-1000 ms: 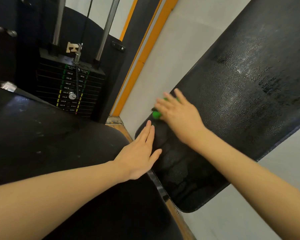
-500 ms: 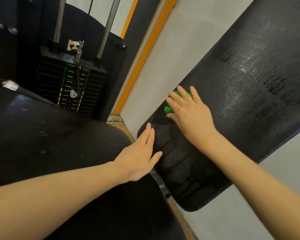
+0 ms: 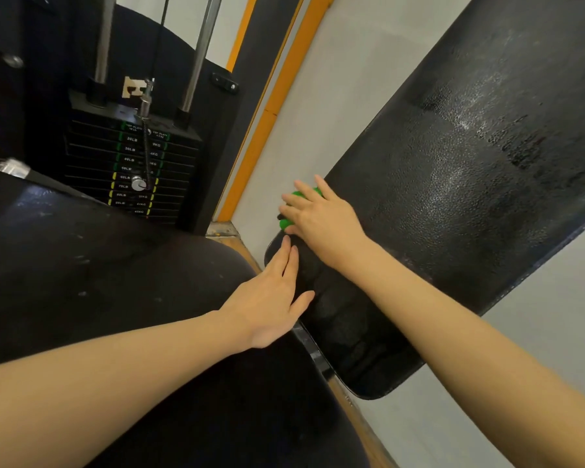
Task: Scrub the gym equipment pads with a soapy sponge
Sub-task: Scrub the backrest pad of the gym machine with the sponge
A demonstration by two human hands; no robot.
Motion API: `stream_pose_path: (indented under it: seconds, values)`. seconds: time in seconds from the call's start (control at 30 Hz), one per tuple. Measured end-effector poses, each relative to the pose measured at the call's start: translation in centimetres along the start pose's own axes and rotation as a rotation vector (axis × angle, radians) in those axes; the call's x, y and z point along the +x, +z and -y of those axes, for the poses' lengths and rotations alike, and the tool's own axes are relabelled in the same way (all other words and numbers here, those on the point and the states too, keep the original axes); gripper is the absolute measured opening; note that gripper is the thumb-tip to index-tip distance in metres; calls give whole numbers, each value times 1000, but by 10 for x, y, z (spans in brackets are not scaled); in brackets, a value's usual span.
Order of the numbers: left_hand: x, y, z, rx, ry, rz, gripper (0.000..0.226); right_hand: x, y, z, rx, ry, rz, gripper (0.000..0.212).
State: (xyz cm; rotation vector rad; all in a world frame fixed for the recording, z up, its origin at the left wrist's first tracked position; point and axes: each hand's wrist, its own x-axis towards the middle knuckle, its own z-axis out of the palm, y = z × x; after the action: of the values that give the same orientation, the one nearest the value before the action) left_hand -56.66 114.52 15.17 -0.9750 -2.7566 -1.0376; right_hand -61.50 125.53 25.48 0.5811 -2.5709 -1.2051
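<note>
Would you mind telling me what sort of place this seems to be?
Most likely a gym: a weight stack with a selector pin and pound and kilogram labels stands behind, and the right hand presses a green sponge on a long black bench pad.

The small soft sponge (image 3: pixel 298 211) is bright green. The long padded vinyl bench pad (image 3: pixel 453 184) is black with fine pebbled grain. The stacked metal weight plates (image 3: pixel 129 163) are black, with green and yellow marks.
</note>
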Motion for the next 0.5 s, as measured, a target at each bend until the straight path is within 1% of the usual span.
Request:
stream_pose_path:
  seconds: [0.07,0.17,0.2,0.27,0.33,0.4,0.47,0.5]
  values:
    - [0,-1,1,9,16,-3,76,-13,0,-13,15,36,-57,45]
    - [0,0,1,10,5,-6,77,-54,7,-22,-15,118,-247,43]
    - [0,0,1,19,16,-13,77,-67,12,-14,-31,114,-268,43]
    - [0,2,0,34,50,-13,79,-87,25,5,-36,31,-250,47]
    - [0,3,1,46,66,-13,79,-86,23,3,-37,-9,-267,48]
    - [0,3,2,52,66,-17,79,-68,17,-15,-84,73,-314,41]
    - [1,3,3,55,67,-13,79,-50,11,-27,-87,190,-342,43]
    - [1,4,3,55,69,-11,79,-45,13,-22,-85,196,-345,45]
